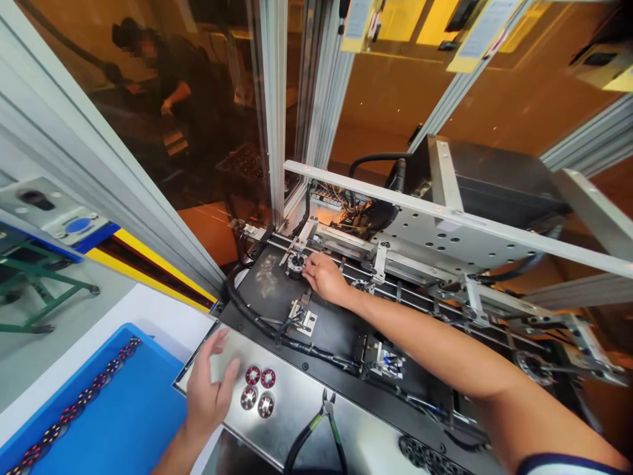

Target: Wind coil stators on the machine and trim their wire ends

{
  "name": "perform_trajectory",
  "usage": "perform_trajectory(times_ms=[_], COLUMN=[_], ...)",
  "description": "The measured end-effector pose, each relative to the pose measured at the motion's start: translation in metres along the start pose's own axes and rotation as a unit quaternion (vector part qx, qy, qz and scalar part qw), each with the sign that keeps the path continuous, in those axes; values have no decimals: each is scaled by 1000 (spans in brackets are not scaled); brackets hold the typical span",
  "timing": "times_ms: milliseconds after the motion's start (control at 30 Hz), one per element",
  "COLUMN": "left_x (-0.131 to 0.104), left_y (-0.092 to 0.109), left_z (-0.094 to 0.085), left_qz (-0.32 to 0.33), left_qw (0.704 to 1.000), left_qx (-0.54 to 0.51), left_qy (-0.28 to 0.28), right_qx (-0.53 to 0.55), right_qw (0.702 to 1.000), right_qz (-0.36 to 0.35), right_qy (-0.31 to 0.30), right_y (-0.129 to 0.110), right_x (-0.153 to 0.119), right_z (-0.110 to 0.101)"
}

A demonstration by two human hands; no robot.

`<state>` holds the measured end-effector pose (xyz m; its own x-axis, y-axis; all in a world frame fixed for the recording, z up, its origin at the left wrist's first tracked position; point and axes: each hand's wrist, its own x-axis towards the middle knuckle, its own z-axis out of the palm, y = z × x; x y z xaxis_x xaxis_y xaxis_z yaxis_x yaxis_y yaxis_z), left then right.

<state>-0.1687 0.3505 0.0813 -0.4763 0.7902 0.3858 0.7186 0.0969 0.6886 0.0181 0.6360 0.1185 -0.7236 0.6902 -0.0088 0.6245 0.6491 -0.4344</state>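
My right hand (325,278) reaches over the black machine bed, fingers pinched together at the right edge of a round metal fixture (296,263). What the fingertips hold, if anything, is hidden. My left hand (210,386) is open above the near metal ledge (291,435), thumb and fingers apart and nothing between them. Just right of it lie several small round motor stators with red and dark segments (253,375), grouped together. Cutting pliers (327,410) with black and green handles rest farther right on the ledge, jaws pointing away from me.
A blue tray (123,409) at lower left holds a diagonal row of stators (85,396). Dark round parts (425,455) sit at the lower right. Black cables (316,353) and sensor brackets (302,318) cross the bed. A metal bar (445,214) spans behind. Beyond the glass stands another person (182,92).
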Motion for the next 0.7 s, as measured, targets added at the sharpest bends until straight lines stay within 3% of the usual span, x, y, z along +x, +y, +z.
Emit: perform_trajectory(times_ms=[67, 200, 333, 500, 700], left_x=[38, 106, 140, 153, 157], left_y=[13, 34, 40, 39, 40], left_z=[19, 73, 116, 129, 129], left_qz=[81, 169, 213, 244, 273], left_qw=[994, 970, 952, 937, 920], left_qx=[38, 46, 77, 123, 162], left_qy=[-68, -168, -208, -219, -230], right_qx=[22, 91, 165, 220, 289], right_qw=[997, 968, 930, 902, 899], right_qz=[78, 231, 325, 370, 327], right_qy=[3, -31, -53, -25, -20], right_y=[2, 3, 4, 11, 10], right_x=[4, 31, 57, 60, 55], right_z=[0, 1, 2, -3, 0])
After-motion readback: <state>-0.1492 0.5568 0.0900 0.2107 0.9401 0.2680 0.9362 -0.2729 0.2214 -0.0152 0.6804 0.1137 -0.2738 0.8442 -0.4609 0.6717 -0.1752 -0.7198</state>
